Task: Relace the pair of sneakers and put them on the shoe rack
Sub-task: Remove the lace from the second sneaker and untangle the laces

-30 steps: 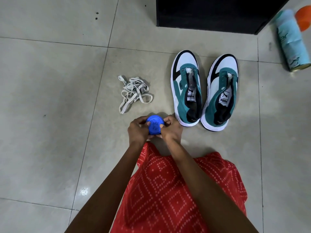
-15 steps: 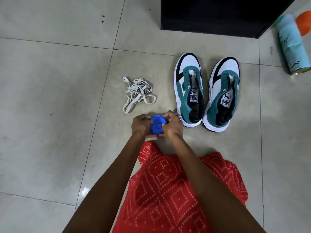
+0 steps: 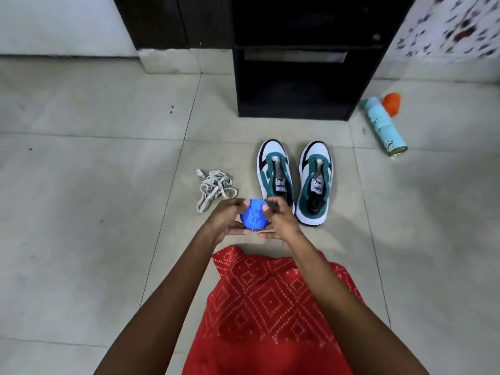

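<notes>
1. Left hand (image 3: 227,221) and right hand (image 3: 278,217) raised together above the floor (image 3: 81,212), both pinching one blue round disc (image 3: 253,214) by opposite edges. Fingers curled narrow round its rim, flat face tilted up toward the camera, probably for showing or reading it; marking on the face too blurred to read.
2. Neither hand on a lace or a shoe. Relacing judged not yet begun.
3. Pair of sneakers (image 3: 295,182), teal and white, flat on the tile just beyond the right hand, side by side, toes pointing away toward the black shoe rack (image 3: 297,85). Eyelets bare, tongues exposed, no lace threaded in either.
4. Loose laces (image 3: 215,188) in a pale tangle on the same tile, just left of the left shoe, close to the left hand. Handy placing for a pick-up once the disc is put down.
5. Rack against the far wall, open front facing the shoes, lower shelf dark; contents cannot be made out.
6. Pale blue cylinder (image 3: 384,125) lying on its side near the rack's right corner, something orange (image 3: 392,104) at its far end. Well apart from the shoes.
7. Red patterned cloth (image 3: 270,307) under the forearms, apparently the person's own garment.
</notes>
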